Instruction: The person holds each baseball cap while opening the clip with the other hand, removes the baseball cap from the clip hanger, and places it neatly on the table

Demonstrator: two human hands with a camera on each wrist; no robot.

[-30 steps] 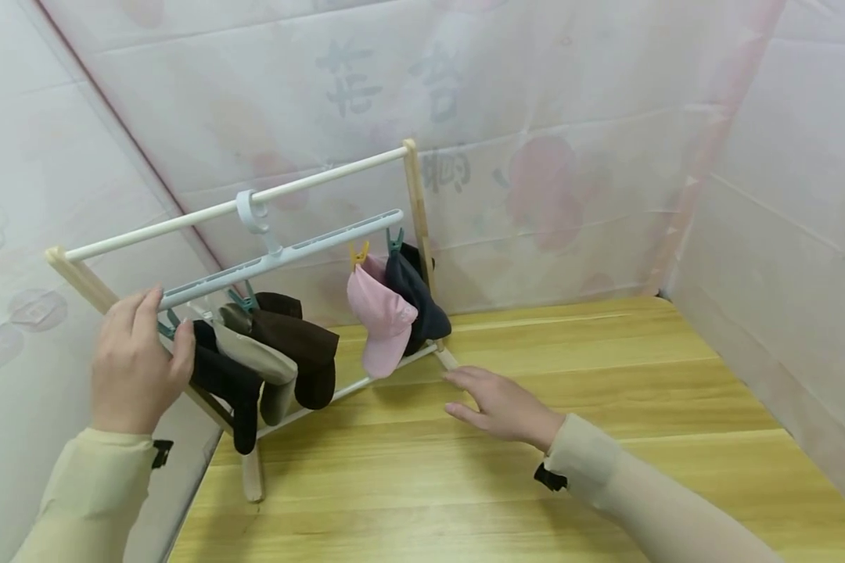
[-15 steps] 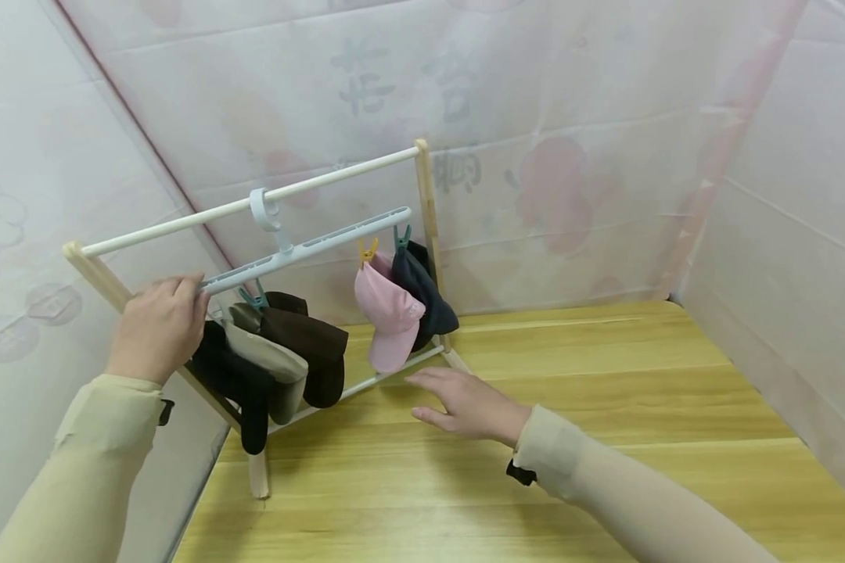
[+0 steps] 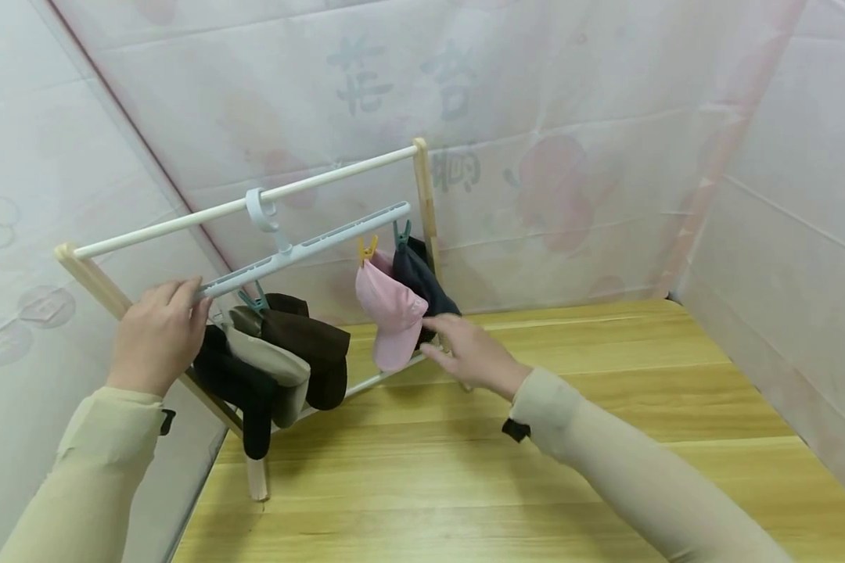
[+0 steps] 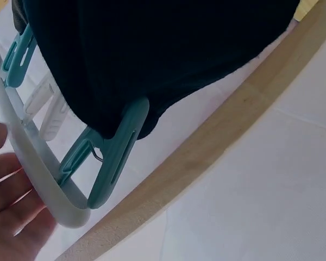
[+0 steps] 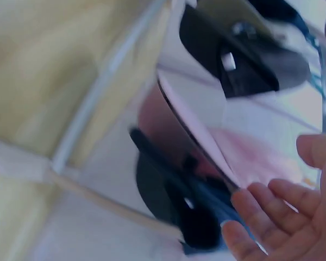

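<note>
Hanging from the white hanger (image 3: 303,244), all five caps are still clipped on. Its end is gripped by the left hand (image 3: 156,338). Spread fingers of the right hand (image 3: 470,356) reach beside the pink cap (image 3: 389,313).

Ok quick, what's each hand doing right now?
Left hand: grips the hanger bar end.
Right hand: open, fingers at the dark cap.

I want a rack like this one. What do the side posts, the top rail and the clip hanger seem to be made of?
Side posts: pale unfinished-looking wood, with visible grain. Top rail: smooth matte white, perhaps painted wood or plastic; I cannot tell which. Clip hanger: light moulded plastic with slots, carrying teal and yellow plastic clips with wire springs.
</note>
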